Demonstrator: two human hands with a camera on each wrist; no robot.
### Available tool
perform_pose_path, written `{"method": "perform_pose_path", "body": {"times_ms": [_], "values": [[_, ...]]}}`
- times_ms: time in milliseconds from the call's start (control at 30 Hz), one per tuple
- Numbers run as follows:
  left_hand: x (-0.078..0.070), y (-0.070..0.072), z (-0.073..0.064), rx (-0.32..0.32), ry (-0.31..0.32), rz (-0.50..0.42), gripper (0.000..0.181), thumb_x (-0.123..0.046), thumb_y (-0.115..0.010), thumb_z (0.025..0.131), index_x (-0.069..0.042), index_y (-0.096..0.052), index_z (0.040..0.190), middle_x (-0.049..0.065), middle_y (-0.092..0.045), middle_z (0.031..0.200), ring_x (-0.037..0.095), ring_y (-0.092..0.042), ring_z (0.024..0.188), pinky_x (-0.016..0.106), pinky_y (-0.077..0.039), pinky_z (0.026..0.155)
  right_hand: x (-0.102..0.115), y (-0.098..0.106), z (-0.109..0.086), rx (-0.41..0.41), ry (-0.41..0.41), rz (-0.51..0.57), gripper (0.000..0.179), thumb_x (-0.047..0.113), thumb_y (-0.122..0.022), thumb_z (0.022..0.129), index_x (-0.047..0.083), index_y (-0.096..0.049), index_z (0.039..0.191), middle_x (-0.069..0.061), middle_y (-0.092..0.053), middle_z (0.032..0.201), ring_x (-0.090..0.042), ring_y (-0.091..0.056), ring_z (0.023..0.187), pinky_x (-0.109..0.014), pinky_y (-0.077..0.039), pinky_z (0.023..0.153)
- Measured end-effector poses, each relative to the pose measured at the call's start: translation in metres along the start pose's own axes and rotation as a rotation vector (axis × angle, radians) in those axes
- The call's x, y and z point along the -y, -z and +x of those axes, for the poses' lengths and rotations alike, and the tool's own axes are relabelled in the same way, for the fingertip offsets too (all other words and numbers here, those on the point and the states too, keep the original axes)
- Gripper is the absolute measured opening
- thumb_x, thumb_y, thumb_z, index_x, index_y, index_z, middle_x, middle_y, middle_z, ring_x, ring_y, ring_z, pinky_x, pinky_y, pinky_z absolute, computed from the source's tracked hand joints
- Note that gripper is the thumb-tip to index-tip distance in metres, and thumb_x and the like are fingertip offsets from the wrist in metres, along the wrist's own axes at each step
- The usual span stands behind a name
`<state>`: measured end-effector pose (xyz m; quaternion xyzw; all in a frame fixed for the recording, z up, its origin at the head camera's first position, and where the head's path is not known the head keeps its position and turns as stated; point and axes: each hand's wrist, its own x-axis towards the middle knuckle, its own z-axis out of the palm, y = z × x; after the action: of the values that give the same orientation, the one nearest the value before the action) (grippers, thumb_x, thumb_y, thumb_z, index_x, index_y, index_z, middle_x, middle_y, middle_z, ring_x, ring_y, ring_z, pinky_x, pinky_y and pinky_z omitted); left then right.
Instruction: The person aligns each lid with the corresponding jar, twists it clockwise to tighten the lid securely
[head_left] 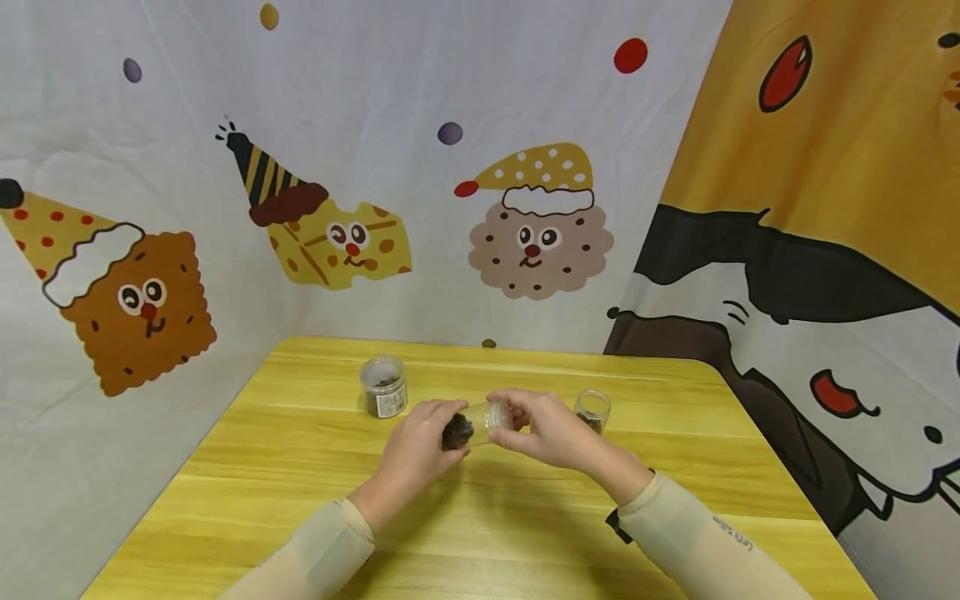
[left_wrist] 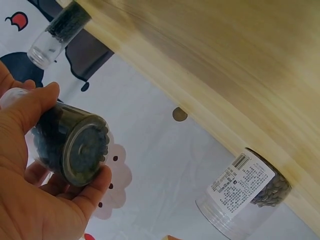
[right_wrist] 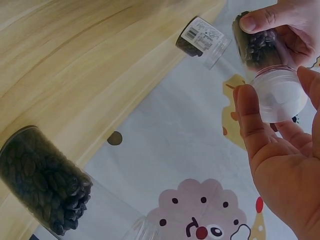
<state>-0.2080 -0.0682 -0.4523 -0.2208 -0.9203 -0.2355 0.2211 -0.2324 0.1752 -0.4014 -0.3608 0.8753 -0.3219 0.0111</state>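
Observation:
A small clear jar with dark seeds in its lower part is held tilted on its side above the table. My left hand grips it around the base, thumb and fingers on opposite sides, as the left wrist view shows with the jar's round bottom. At the other end, my right hand pinches the translucent white lid between thumb and fingers. The lid sits on the jar's mouth. Whether it is screwed tight I cannot tell.
Back left on the wooden table stands a wider clear jar with a printed label and dark seeds. A lidless clear jar of dark seeds stands behind the right hand. A cartoon-printed cloth hangs behind the table.

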Motion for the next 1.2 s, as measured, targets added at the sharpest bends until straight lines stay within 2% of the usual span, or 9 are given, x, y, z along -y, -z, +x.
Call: {"method": "perform_pose_path", "body": {"times_ms": [167, 267, 367, 433, 600, 700, 867, 1033, 1200], "values": [[-0.001, 0.0005, 0.0007, 0.015, 0.032, -0.017, 0.067, -0.026, -0.101, 0.074, -0.014, -0.071, 0.132, 0.009, -0.075, 0.125, 0.03, -0.072, 0.114, 0.047, -0.066, 0.091, -0.0003, 0.0003, -0.0009, 0.014, -0.032, -0.016, 0.06, 0.038, -0.073, 0.103, 0.009, -0.057, 0.153, -0.006, -0.078, 0.118, -0.015, -0.077, 0.1, -0.026, -0.064, 0.084], [-0.0004, 0.0005, 0.0004, 0.026, 0.051, -0.028, 0.067, -0.026, -0.101, 0.074, -0.013, -0.071, 0.133, 0.011, -0.075, 0.127, 0.032, -0.072, 0.115, 0.048, -0.066, 0.092, -0.0005, 0.0012, -0.0027, 0.017, -0.039, -0.042, 0.074, 0.047, -0.075, 0.1, 0.013, -0.048, 0.16, -0.008, -0.073, 0.137, -0.02, -0.077, 0.11, -0.035, -0.065, 0.09], [0.0009, 0.0009, -0.0003, 0.044, 0.073, -0.043, 0.067, -0.027, -0.1, 0.075, -0.013, -0.071, 0.134, 0.012, -0.075, 0.128, 0.033, -0.071, 0.117, 0.049, -0.065, 0.094, -0.0014, 0.0028, -0.0049, 0.009, -0.012, -0.072, 0.086, 0.049, -0.08, 0.095, 0.017, -0.041, 0.165, -0.008, -0.061, 0.155, -0.025, -0.074, 0.121, -0.047, -0.064, 0.099], [0.0021, 0.0012, -0.0006, 0.059, 0.09, -0.06, 0.067, -0.027, -0.1, 0.075, -0.013, -0.071, 0.134, 0.012, -0.074, 0.129, 0.033, -0.071, 0.118, 0.048, -0.064, 0.096, -0.0021, 0.0039, -0.0059, -0.001, 0.034, -0.097, 0.088, 0.045, -0.084, 0.093, 0.018, -0.041, 0.165, -0.008, -0.056, 0.16, -0.027, -0.071, 0.124, -0.049, -0.062, 0.102], [0.0035, 0.004, -0.0009, 0.072, 0.099, -0.092, 0.066, -0.025, -0.1, 0.075, -0.011, -0.071, 0.133, 0.012, -0.075, 0.129, 0.032, -0.071, 0.119, 0.048, -0.064, 0.095, -0.0039, 0.0045, -0.0054, -0.038, 0.167, -0.151, 0.076, 0.029, -0.088, 0.09, 0.013, -0.054, 0.156, -0.009, -0.063, 0.152, -0.021, -0.073, 0.115, -0.038, -0.065, 0.096], [0.0025, 0.0057, -0.0012, 0.073, 0.084, -0.095, 0.066, -0.026, -0.1, 0.075, -0.012, -0.072, 0.133, 0.011, -0.075, 0.129, 0.032, -0.072, 0.118, 0.047, -0.065, 0.095, -0.004, 0.0031, -0.0047, -0.06, 0.203, -0.164, 0.068, 0.024, -0.088, 0.09, 0.011, -0.06, 0.15, -0.011, -0.068, 0.144, -0.018, -0.075, 0.107, -0.032, -0.066, 0.091], [0.0011, 0.0062, -0.0016, 0.074, 0.083, -0.108, 0.066, -0.026, -0.1, 0.075, -0.012, -0.072, 0.132, 0.01, -0.076, 0.127, 0.031, -0.072, 0.116, 0.046, -0.065, 0.094, -0.0024, 0.0013, -0.0048, -0.057, 0.196, -0.171, 0.06, 0.023, -0.086, 0.093, 0.011, -0.062, 0.147, -0.01, -0.072, 0.138, -0.016, -0.076, 0.101, -0.025, -0.064, 0.085], [0.0009, 0.0055, -0.002, 0.065, 0.074, -0.118, 0.066, -0.025, -0.101, 0.074, -0.012, -0.072, 0.132, 0.01, -0.076, 0.126, 0.032, -0.072, 0.115, 0.047, -0.064, 0.094, -0.0025, 0.0005, -0.0043, -0.024, 0.142, -0.124, 0.058, 0.023, -0.083, 0.096, 0.013, -0.061, 0.148, -0.007, -0.072, 0.138, -0.015, -0.076, 0.103, -0.025, -0.064, 0.086], [0.0018, 0.0046, -0.0029, 0.054, 0.06, -0.114, 0.066, -0.025, -0.101, 0.074, -0.012, -0.072, 0.131, 0.01, -0.076, 0.125, 0.032, -0.072, 0.114, 0.047, -0.065, 0.094, -0.0039, -0.0012, -0.003, -0.02, 0.146, -0.086, 0.056, 0.022, -0.083, 0.096, 0.011, -0.062, 0.147, -0.008, -0.074, 0.134, -0.013, -0.076, 0.101, -0.027, -0.065, 0.087]]}}
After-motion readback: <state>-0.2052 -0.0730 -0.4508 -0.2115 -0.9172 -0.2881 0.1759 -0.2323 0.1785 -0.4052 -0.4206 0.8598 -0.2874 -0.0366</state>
